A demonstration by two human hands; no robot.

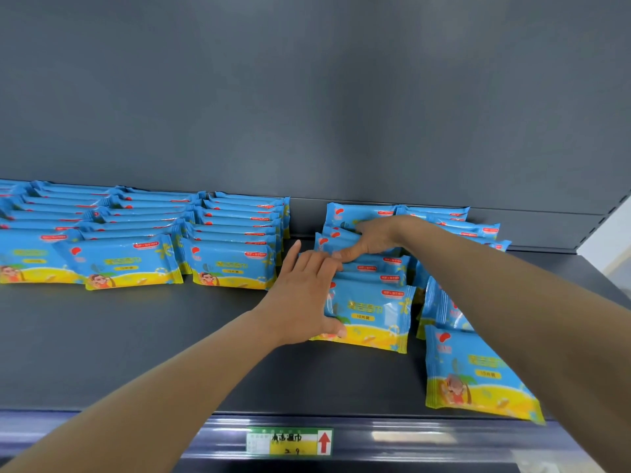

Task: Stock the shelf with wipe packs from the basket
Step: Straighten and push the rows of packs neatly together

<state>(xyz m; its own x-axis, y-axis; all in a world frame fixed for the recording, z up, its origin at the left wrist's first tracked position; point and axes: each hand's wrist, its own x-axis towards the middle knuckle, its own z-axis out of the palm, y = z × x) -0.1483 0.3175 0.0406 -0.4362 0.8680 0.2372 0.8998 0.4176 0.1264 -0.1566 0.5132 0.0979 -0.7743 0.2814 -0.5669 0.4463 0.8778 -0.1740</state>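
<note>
Blue and yellow wipe packs stand in rows on the dark shelf (136,336). My left hand (300,295) grips the left end of the front pack (372,315) of the middle-right row, thumb on its lower front. Further back, my right hand (368,237) pinches the top of a pack (345,242) in the same row. Another pack (478,373) leans near the shelf's front edge at the right. The basket is out of view.
Three full rows of packs (136,233) fill the shelf's left side. A further row (454,227) stands behind my right forearm. A green and yellow price tag (289,442) with a red arrow sits on the shelf's front rail. The grey back panel (307,97) rises behind.
</note>
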